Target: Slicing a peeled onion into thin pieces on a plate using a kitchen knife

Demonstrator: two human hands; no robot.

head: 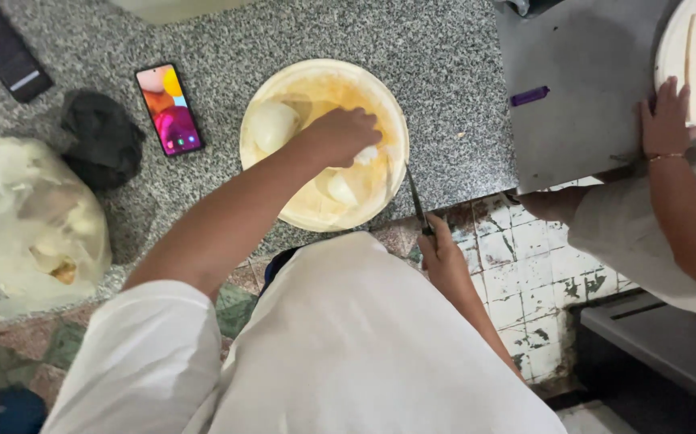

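- left hand (pixel 346 135) is down inside the cream bowl (pixel 259 104), centre of the frame, fingers curled around a pale chunk of something; can't really tell how tight the hold is
- bowl sits on the speckled grey worktop (pixel 444 56) and holds a few peeled whitish pieces (pixel 274 124) in yellowish liquid
- right hand (pixel 442 255) is just right of the bowl, lower centre, wrapped around the handle of a dark thin-bladed knife (pixel 414 195), with the blade pointing up along the bowl's rim
- a phone with a lit colourful screen (pixel 169 109) lies left of the bowl, a dark phone (pixel 4 50) in the upper left corner
- a black crumpled bag (pixel 105 138) and a clear plastic bag of scraps (pixel 26 221) sit at the left edge
- upper right: another person's hand (pixel 666 120) rests by a white plate (pixel 673 48), with a purple lighter (pixel 529 96) nearby
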